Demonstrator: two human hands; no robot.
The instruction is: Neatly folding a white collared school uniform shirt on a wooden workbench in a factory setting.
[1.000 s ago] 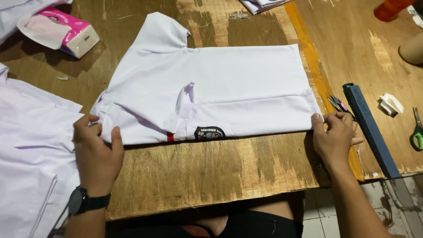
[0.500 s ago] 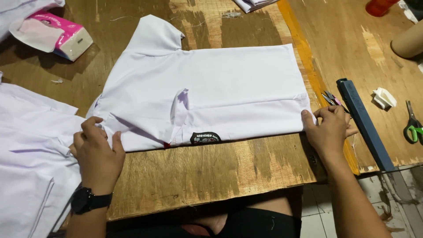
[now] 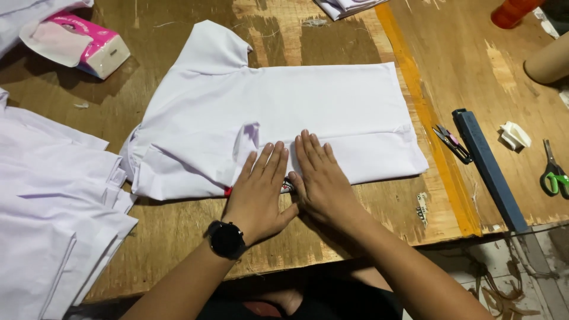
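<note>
A white shirt [image 3: 278, 112] lies folded lengthwise on the wooden table [image 3: 178, 237], one short sleeve sticking out at the top left. My left hand [image 3: 261, 189], with a black watch on its wrist, lies flat on the shirt's near folded edge. My right hand [image 3: 317, 178] lies flat beside it, thumbs almost touching. Both palms press on the cloth with fingers spread and hold nothing. They cover the shirt's dark label near the edge.
A stack of white garments [image 3: 53, 207] lies at the left. A pink tissue pack [image 3: 83, 41] sits at the far left. To the right lie small snips [image 3: 451, 142], a blue bar [image 3: 489, 169], green-handled scissors [image 3: 554, 175] and an orange strip [image 3: 427, 118].
Both hands have left the two ends of the shirt and come together at the middle of its near edge, now lying flat on the cloth.
</note>
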